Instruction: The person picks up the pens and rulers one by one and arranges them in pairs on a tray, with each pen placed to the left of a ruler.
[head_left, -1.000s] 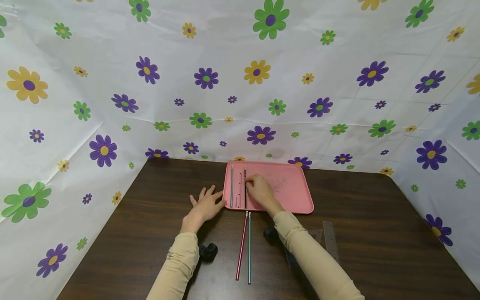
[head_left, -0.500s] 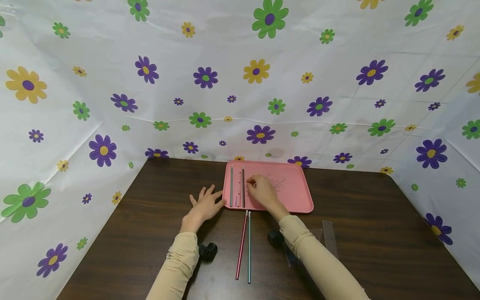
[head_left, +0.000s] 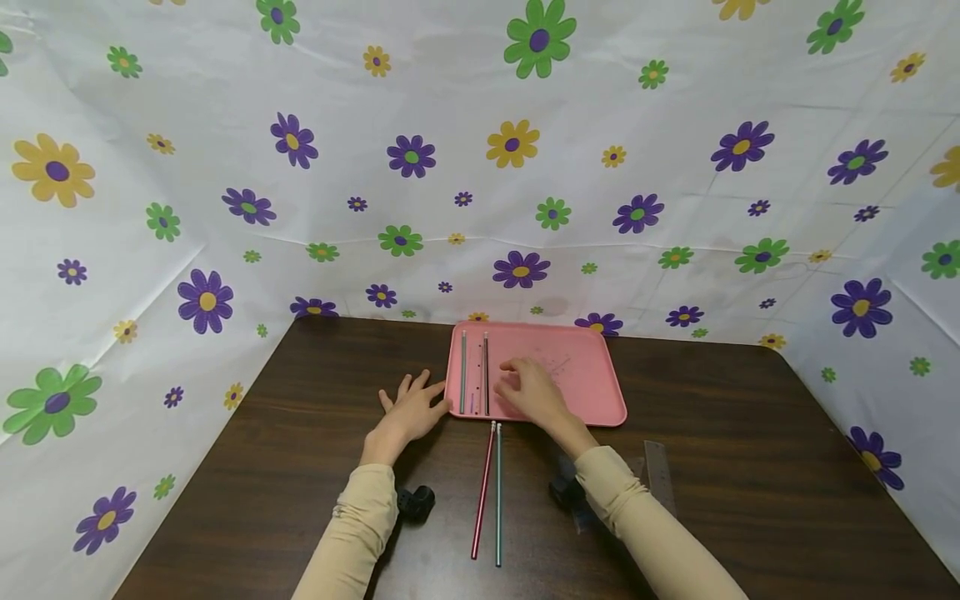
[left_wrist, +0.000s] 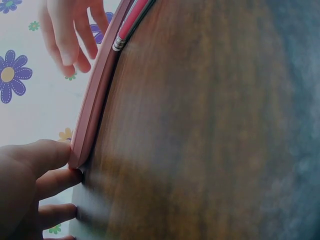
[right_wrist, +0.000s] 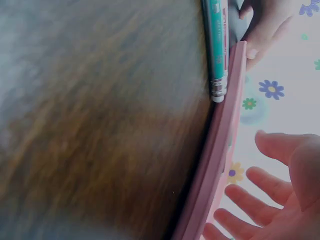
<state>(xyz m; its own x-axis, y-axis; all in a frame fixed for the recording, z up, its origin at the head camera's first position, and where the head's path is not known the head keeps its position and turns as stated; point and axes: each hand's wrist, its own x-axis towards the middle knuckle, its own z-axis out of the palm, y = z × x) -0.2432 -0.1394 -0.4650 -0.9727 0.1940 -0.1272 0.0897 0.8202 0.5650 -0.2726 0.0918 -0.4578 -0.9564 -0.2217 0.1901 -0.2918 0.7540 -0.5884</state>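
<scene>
1) A white flowered backdrop (head_left: 322, 92) rises behind everything, full width only in the head view
2) The dark wooden table (head_left: 750, 417) spreads below it; both wrist views show its grain close up, blurred
3) The pink tray (head_left: 596, 392) lies near its far edge; the wrist views show the rim's side wall, while its inside shows properly only from my head
4) My left hand (head_left: 414, 412) is spread, fingers apart, touching the tray's near left corner, gripping nothing
5) My right hand (head_left: 534, 390) is above the tray, loosely bent; the right wrist view shows thumb and fingers well parted, holding nothing, though I cannot tell if a fingertip touches the tray
6) A ruler (head_left: 659, 477), seen only from my head, lies right of the pencils, partly behind my sleeve (head_left: 622, 500)
7) A red pencil (head_left: 484, 492) and a green pencil (head_left: 498, 496) lie before the tray; the right wrist view adds the green one's printing
8) In the tray, a dark pencil (head_left: 486, 375) lies right of a grey-green pencil (head_left: 462, 372), both seen only from my head
</scene>
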